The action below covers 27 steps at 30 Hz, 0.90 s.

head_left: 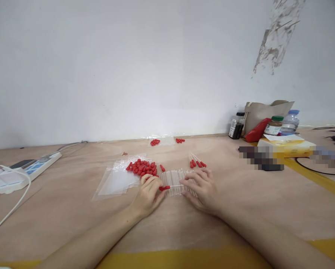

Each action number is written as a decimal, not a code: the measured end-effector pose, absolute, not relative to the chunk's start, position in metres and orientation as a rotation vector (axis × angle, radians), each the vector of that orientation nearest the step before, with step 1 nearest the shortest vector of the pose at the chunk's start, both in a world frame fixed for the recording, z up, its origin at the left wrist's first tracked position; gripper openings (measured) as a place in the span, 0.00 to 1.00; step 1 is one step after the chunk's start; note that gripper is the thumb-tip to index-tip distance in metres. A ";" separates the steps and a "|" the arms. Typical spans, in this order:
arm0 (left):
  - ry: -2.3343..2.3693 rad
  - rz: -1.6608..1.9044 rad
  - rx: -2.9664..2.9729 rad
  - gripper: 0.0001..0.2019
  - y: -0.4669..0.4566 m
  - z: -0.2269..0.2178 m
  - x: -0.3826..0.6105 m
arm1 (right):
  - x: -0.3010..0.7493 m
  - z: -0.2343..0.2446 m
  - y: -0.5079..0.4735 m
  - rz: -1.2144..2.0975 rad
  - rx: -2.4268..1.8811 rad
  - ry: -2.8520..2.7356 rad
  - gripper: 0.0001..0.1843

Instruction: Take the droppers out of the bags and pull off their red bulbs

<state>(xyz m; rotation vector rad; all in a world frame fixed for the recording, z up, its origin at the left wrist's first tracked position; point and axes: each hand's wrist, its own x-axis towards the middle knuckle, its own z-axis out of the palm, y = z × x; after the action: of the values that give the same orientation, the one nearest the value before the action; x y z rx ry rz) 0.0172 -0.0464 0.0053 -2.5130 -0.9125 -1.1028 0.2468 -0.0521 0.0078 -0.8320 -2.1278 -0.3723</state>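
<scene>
My left hand [149, 192] pinches a small red rubber cap [164, 188] at the end of a clear glass tube [176, 186]. My right hand [199, 186] holds the other end of that tube with its fingertips, resting over a row of clear tubes [174, 176]. A heap of loose red caps [142, 167] lies just beyond my left hand, beside clear plastic bags [117, 181]. A few tubes with red caps fitted [197, 161] lie beyond my right hand.
More red caps [155, 141] and a small bag sit near the wall. A white power strip [30, 170] with cable lies at the left. At the right stand bottles [236, 126], a jar [273, 125], a beige bag [265, 112] and a tissue box [289, 145].
</scene>
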 end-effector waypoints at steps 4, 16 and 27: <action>-0.872 -1.110 -2.540 0.02 -0.047 0.001 0.025 | 0.240 0.001 -0.052 -0.470 -0.759 -2.228 0.11; -0.797 -1.029 -2.529 0.09 -0.048 0.007 0.026 | 0.237 -0.005 -0.049 -0.535 -0.757 -2.229 0.09; -0.666 -0.985 -2.561 0.05 -0.050 0.008 0.024 | 0.241 -0.002 -0.054 -0.529 -0.623 -2.259 0.06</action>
<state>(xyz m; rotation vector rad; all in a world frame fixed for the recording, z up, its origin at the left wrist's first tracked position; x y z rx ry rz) 0.0244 -0.0503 0.0076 -2.5613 -0.6657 -0.9850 0.2405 -0.0538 -0.0016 -0.6229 -2.2587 -0.5287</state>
